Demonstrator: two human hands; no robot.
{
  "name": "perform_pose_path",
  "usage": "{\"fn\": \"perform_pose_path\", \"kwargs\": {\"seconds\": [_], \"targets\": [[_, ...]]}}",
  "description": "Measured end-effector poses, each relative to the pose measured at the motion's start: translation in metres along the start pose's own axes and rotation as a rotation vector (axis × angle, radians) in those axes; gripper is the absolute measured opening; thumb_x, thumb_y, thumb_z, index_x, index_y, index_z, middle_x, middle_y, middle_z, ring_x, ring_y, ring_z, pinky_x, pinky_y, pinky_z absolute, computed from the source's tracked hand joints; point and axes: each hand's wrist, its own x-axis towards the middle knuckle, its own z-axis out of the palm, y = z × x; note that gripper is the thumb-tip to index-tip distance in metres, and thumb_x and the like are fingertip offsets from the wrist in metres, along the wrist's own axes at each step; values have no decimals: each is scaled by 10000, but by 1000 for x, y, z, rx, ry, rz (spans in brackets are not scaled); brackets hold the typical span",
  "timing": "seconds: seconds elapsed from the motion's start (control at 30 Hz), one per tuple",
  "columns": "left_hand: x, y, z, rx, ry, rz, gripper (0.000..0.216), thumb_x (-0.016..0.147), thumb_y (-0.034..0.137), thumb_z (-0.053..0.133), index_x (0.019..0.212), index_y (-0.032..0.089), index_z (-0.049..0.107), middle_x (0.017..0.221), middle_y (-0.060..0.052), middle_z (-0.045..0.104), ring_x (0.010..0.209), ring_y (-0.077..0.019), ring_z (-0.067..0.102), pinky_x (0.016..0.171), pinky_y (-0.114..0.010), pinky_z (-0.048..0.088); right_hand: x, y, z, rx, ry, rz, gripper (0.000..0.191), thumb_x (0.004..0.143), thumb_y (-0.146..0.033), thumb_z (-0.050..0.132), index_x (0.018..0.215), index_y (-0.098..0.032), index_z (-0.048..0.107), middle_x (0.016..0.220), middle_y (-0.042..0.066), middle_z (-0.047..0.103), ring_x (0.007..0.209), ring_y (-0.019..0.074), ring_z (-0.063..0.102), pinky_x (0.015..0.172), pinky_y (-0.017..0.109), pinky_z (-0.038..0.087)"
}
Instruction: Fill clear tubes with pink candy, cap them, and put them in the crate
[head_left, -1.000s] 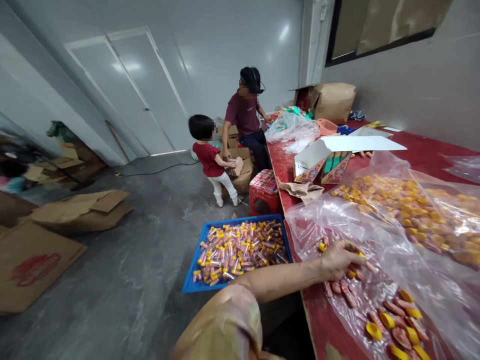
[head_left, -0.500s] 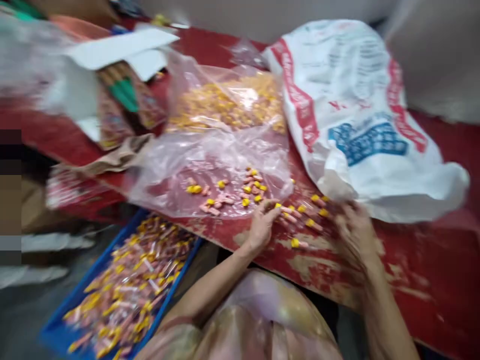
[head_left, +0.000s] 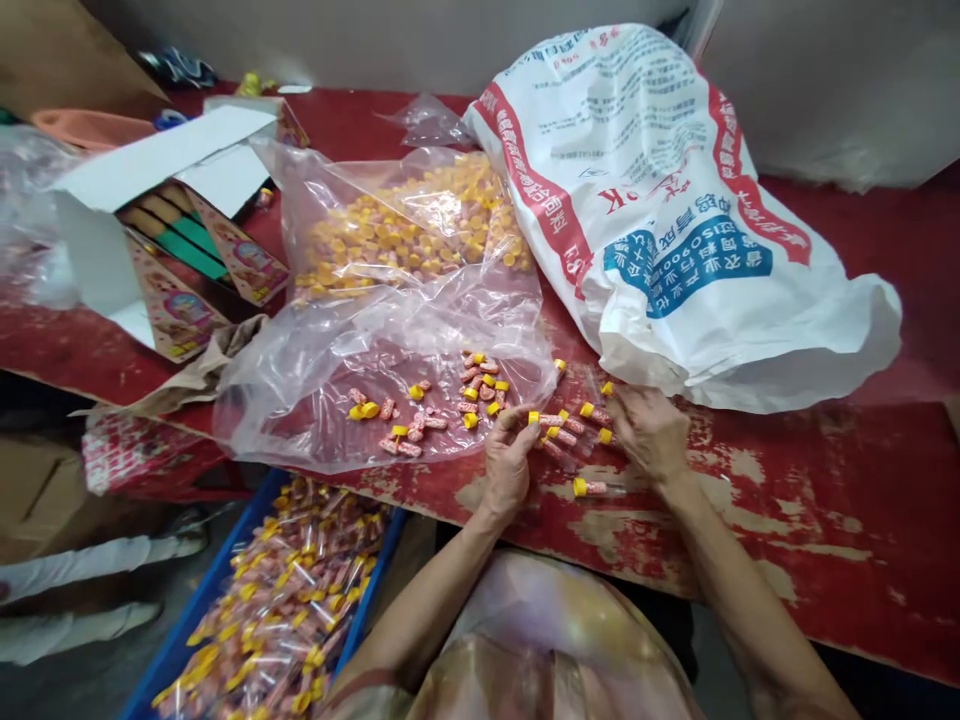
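Small clear tubes with pink filling and yellow caps (head_left: pixel 551 420) lie on the red table between my hands. My left hand (head_left: pixel 508 465) is closed at the left of this group, thumb and forefinger pinched at the yellow-capped end of one tube. My right hand (head_left: pixel 651 432) bends over the group's right side with its fingers curled down. Yellow caps show beside these fingers, but what they grip is hidden. One tube (head_left: pixel 592 488) lies apart, closer to me. Short pink pieces with yellow caps (head_left: pixel 480 385) are scattered on a clear plastic bag (head_left: pixel 300 400) left of my hands.
Many yellow-capped pieces (head_left: pixel 420 215) fill the bag's far part. A white printed sack (head_left: pixel 637 130) lies at the back right. Below the table's edge, a blue crate (head_left: pixel 184 625) holds many tubes. An opened white carton (head_left: pixel 105 260) stands left. A person's legs (head_left: pixel 82 570) show at lower left.
The view has shifted and sharpened. My right hand, blurred before, has come closer to my left hand and now covers part of the right-hand tubes. My left hand keeps its place at the tubes.
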Motion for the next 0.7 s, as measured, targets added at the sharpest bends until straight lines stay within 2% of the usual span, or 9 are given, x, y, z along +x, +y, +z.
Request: {"fn": "perform_pose_path", "kwargs": {"seconds": [0.07, 0.13, 0.2, 0.27, 0.37, 0.47, 0.53, 0.6, 0.7], "targets": [[1, 3, 1, -22, 30, -19, 313, 652, 278, 759, 927, 175, 650, 851, -12, 657, 754, -117, 617, 671, -216, 469, 22, -15, 9, -152, -153, 54, 306, 930, -321, 433, 1092, -139, 618, 1021, 131, 639, 943, 263, 562, 707, 349, 433], [1, 7, 1, -54, 57, -25, 341, 614, 264, 773, 915, 176, 639, 865, -10, 652, 766, -124, 622, 692, -227, 475, 41, -23, 19, -225, -261, 99, 268, 900, -288, 462, 1021, -114, 626, 989, 161, 625, 957, 294, 543, 690, 362, 413], [0, 11, 0, -86, 75, -20, 357, 591, 244, 781, 908, 179, 630, 889, -6, 641, 761, -121, 621, 682, -225, 479, 54, -25, 25, -235, -300, 100, 208, 863, -235, 483, 926, -109, 636, 938, 163, 624, 947, 300, 537, 724, 381, 400], [-1, 15, -3, -113, 99, -20, 370, 579, 236, 789, 908, 182, 627, 895, 0, 630, 749, -114, 616, 650, -210, 479, 56, -23, 23, -192, -287, 58, 194, 838, -224, 493, 924, -131, 641, 939, 140, 628, 954, 295, 533, 791, 409, 389], [-4, 18, -5, -159, 123, -29, 363, 576, 229, 801, 893, 184, 629, 863, 19, 621, 742, -93, 605, 677, -203, 489, 37, -21, 6, 167, -227, -82, 248, 859, -265, 477, 1044, -171, 614, 1028, 94, 618, 1008, 253, 525, 883, 399, 392], [-8, 16, -3, -173, 105, -48, 332, 580, 234, 807, 862, 183, 639, 831, 24, 631, 733, -87, 606, 705, -209, 497, 5, -24, -13, 609, -241, -199, 268, 907, -273, 444, 1127, -188, 572, 1034, 69, 602, 966, 183, 552, 844, 314, 449], [-13, 11, 0, -144, 78, -79, 320, 581, 245, 811, 854, 180, 656, 810, 16, 644, 708, -95, 607, 668, -211, 500, -14, -29, -17, 663, -223, -200, 293, 918, -255, 439, 1182, -203, 553, 1048, 73, 587, 978, 178, 556, 839, 311, 466], [-18, 5, 2, -92, 42, -111, 306, 599, 263, 806, 864, 175, 681, 817, 1, 665, 694, -103, 608, 648, -216, 504, -27, -35, -15, 621, -168, -181, 334, 922, -224, 415, 1235, -211, 532, 1092, 90, 562, 1038, 192, 543, 877, 338, 464], [-27, 0, 4, 17, -54, -120, 277, 698, 300, 751, 948, 187, 713, 929, -26, 694, 802, -130, 628, 768, -248, 504, -35, -42, -7, 626, -126, -162, 351, 928, -211, 402, 1261, -210, 511, 1104, 103, 536, 1062, 194, 533, 891, 352, 467]]}}
